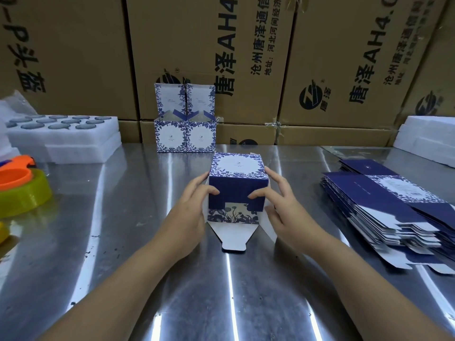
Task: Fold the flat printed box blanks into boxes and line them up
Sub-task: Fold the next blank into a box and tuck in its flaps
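A half-folded blue-and-white floral box (237, 178) lies on its side at the middle of the steel table, its open end facing me. My left hand (194, 207) holds its left side, thumb pressing the dark blue flap. My right hand (280, 207) holds the right side, its thumb also on that flap. A white tongue flap (234, 232) lies flat on the table toward me. Two folded boxes (186, 135) stand side by side at the back with lids up. The stack of flat blanks (389, 205) lies at the right.
White foam trays (66, 136) sit at the back left and another foam block (428, 139) at the back right. An orange and yellow tape dispenser (22, 188) lies at the left edge. Large brown cartons (246, 57) wall off the back of the steel table (147, 279).
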